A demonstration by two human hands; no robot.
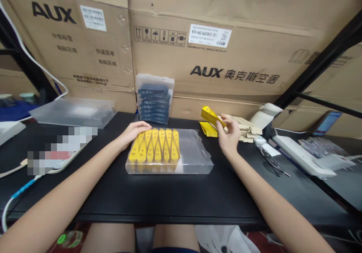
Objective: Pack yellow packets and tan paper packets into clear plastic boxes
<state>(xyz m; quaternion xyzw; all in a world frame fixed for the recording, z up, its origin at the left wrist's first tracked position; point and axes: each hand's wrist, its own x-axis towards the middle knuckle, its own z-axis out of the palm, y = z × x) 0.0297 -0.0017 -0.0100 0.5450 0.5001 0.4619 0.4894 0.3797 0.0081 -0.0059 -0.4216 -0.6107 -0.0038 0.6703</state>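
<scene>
Right grip (229, 135) pinches a yellow packet (210, 114) near the back edge of the surface (169, 196); left grip (136, 133), closure unclear, touches the part-filled clear box (194, 151). Packing seems underway, calling for careful alignment.

The light was soft and even; near the right edge of the desk (175, 198), shapes looked blurry.
</scene>
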